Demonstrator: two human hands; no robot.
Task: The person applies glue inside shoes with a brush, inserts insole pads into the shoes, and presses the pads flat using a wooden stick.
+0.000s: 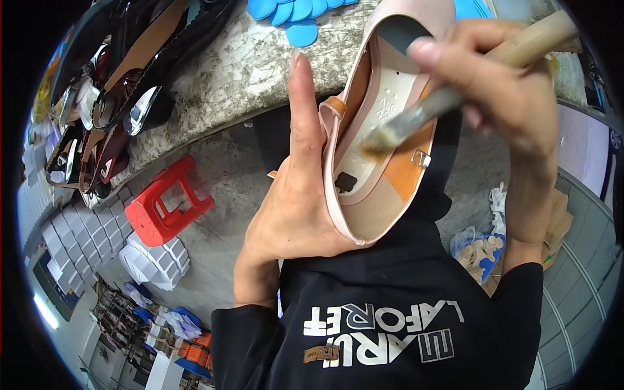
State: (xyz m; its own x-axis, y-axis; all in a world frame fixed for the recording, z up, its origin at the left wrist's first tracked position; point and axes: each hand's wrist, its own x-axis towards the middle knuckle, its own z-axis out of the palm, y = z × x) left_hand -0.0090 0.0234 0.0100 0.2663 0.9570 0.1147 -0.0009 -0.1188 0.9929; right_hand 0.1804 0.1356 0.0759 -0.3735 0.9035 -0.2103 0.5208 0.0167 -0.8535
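Observation:
A light pink shoe [400,201] with a buckled strap and tan lining stands tilted, its opening facing the camera and its toe toward the top. My left hand [296,201] cups its heel end from the left, with one finger stretched upward beside it. In my right hand [500,97] is a brush [442,104] with a thick wooden handle. The brush's bristles are over the pale insole [383,123], and look blurred; whether they touch it I cannot tell. A dark square patch [346,182] shows near the heel.
Behind the shoe is a stained worktable [227,78], with blue oval pieces [301,32] at its back. Dark shoes [140,107] are piled at the upper left. Below stand a red stool [153,218], stacked white boxes [84,234] and a bag of pieces [478,250].

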